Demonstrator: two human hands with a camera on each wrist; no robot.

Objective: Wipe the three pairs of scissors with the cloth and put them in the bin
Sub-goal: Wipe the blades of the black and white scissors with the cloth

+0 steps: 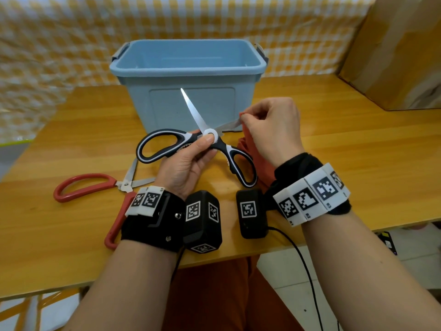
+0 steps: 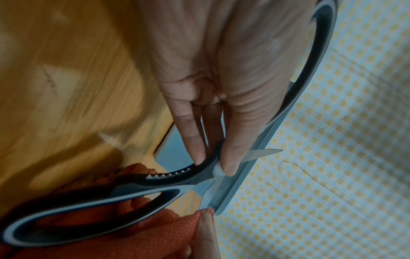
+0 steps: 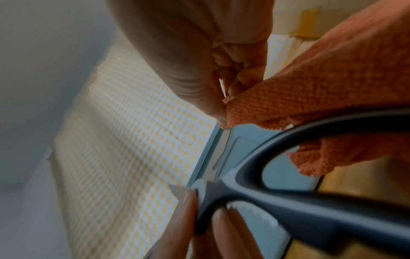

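My left hand [image 1: 191, 158] grips black-and-white kitchen scissors [image 1: 210, 136] at the pivot, blades spread wide, in front of the blue bin [image 1: 188, 68]. One blade points up toward the bin; the other runs right into an orange cloth [image 1: 245, 149], which my right hand [image 1: 269, 125] pinches around that blade's tip. The left wrist view shows my thumb on the scissors [image 2: 155, 182] pivot above the cloth [image 2: 155, 233]. In the right wrist view, my fingers pinch the cloth [image 3: 310, 91] over the blade. Red-handled scissors [image 1: 95, 187] lie open on the table at left. A third pair is not in view.
The wooden table [image 1: 358, 163] carries the bin at its back middle. A cardboard box [image 1: 393, 51] stands at the back right. A yellow checked sheet [image 1: 59, 44] hangs behind the table. A black cable [image 1: 303, 263] trails off the front edge.
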